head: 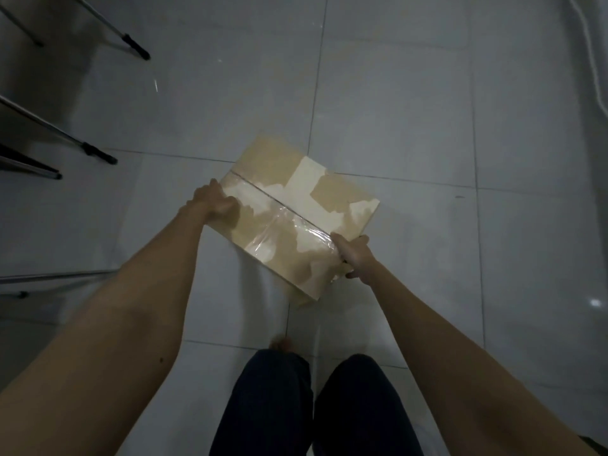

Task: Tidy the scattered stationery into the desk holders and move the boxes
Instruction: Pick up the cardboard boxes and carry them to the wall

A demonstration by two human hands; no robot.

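Note:
A closed brown cardboard box [289,212], with torn label patches and clear tape along its top seam, is held over the pale tiled floor. My left hand [214,202] grips its left end, fingers curled over the edge. My right hand [353,255] grips its right near corner, thumb on top. I cannot tell whether the box touches the floor. No stationery or desk holders are in view.
Metal furniture legs with black feet [98,154] [136,51] stand at the left. A white cord [592,54] runs down the right edge. My legs in dark trousers [312,406] and a bare foot [281,343] are just below the box. Tiled floor [411,110] stretches ahead.

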